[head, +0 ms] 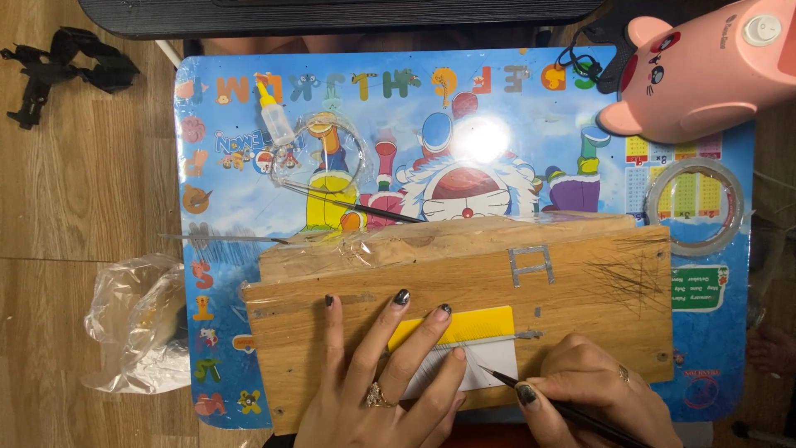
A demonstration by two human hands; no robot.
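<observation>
My left hand (377, 377) lies flat on a wooden board (580, 282), its fingers pressing down a yellow and white card (489, 319) with a row of dark lashes along a strip. My right hand (597, 390) grips thin black tweezers (531, 390), whose tip rests on the white part of the card. A loose bunch of fine black hairs (626, 278) lies on the board's right side, and a small silver tape shape (531, 264) is stuck near its middle.
The board sits on a blue cartoon table (464, 91). On it are a small glue bottle (274, 112), a clear plastic wrap (327, 153), a roll of clear tape (695, 203) and a pink animal-shaped device (705, 66). A crumpled plastic bag (137, 323) lies on the wooden floor at left.
</observation>
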